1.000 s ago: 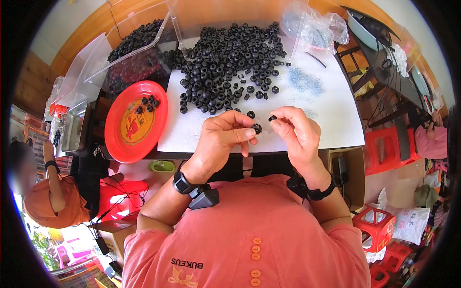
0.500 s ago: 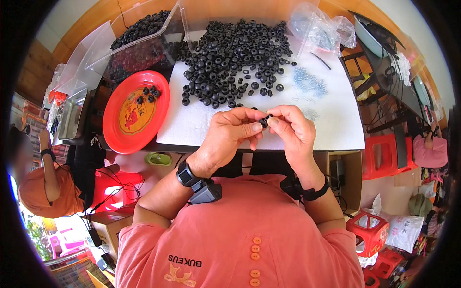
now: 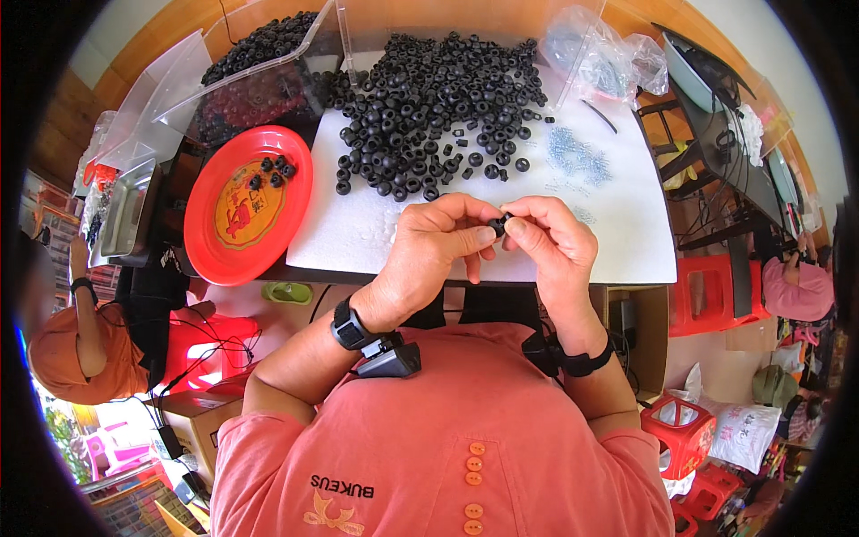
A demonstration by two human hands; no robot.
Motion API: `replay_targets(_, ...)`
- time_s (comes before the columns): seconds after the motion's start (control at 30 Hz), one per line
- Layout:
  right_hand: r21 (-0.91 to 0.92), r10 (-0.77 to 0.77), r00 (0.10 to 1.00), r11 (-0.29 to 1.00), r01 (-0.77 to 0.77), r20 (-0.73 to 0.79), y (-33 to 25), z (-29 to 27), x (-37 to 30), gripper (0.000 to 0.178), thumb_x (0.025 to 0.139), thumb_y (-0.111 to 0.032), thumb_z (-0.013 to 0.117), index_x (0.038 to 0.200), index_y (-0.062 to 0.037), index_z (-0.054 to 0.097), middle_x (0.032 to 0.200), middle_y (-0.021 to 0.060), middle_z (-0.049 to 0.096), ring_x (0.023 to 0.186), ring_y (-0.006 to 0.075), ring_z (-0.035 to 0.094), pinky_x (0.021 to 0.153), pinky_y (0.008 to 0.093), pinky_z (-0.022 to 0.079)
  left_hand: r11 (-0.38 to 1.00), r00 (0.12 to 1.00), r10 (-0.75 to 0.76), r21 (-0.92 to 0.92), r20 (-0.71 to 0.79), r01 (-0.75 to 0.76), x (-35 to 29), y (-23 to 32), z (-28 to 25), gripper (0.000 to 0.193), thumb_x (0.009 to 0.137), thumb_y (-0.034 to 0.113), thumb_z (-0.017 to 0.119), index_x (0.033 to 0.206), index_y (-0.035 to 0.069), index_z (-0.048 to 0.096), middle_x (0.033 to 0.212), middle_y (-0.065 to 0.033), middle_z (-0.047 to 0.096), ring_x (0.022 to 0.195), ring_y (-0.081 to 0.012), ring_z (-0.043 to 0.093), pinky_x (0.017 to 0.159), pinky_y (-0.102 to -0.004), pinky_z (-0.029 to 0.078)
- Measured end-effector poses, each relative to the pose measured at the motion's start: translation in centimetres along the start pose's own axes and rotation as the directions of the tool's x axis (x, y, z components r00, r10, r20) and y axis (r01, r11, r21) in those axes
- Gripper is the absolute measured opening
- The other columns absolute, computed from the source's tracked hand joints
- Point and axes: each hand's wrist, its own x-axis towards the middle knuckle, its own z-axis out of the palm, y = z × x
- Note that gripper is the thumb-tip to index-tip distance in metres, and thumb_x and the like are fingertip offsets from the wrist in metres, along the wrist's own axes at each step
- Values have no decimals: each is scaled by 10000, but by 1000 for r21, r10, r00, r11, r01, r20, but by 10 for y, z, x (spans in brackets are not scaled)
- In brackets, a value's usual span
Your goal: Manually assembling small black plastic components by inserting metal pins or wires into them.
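My left hand (image 3: 431, 243) and my right hand (image 3: 557, 240) meet above the near edge of the white-covered table. A small black round plastic piece (image 3: 497, 225) is pinched between their thumbs and fingers, both hands closed on it; the fingertips cover part of it. Beyond my hands spreads a heap of black ring-like plastic pieces (image 3: 420, 116), many with a hole. Right of the heap lies a scatter of tiny silvery-blue pieces (image 3: 577, 157), too small to name. On the left, a red plate (image 3: 204, 234) holds several black pieces (image 3: 276, 170).
A clear plastic bin (image 3: 315, 67) full of black pieces stands back left, beside a metal tray (image 3: 125, 219). Clear plastic bags (image 3: 617, 63) lie back right. A person in orange (image 3: 94, 349) sits at left, another in pink (image 3: 796, 291) at far right. Red stools (image 3: 707, 300) flank the table.
Both hands stay together on the black piece, with slight finger movement and the right hand a little farther right. The view has shifted slightly.
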Motion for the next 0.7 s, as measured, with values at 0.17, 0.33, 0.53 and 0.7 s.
replay_targets(0.17,108,60,998,993,-56,-35,2,0,2,134,908,-43,660,1030,12,665,869,51,680,708,96,611,631,214,441,998,998,59,-4,7,-59,4,-4,2,162,941,5,600,1088,-62,620,912,-106,660,767,-148,639,533,-256,532)
replay_targets(0.33,147,68,997,987,-61,-45,3,-1,1,113,914,-15,646,1021,22,656,863,32,667,713,74,582,672,218,476,999,999,45,0,11,-45,5,-9,-2,172,926,27,620,1076,-53,640,881,-68,661,729,-113,616,580,-237,527)
replay_targets(0.53,187,67,991,981,-45,-116,4,-3,1,125,920,-55,652,1029,7,661,865,18,664,716,71,594,621,199,426,993,1000,-29,116,-4,29,16,10,0,190,933,18,601,1110,-52,618,957,-105,673,792,-164,642,643,-283,534)
replay_targets(0.7,193,79,982,980,-46,-169,2,-5,-1,151,912,-79,661,1039,3,668,812,25,652,692,92,600,601,208,397,991,993,113,70,-21,-111,17,0,7,188,939,35,595,1104,-44,639,918,-93,679,693,-144,631,621,-266,513)
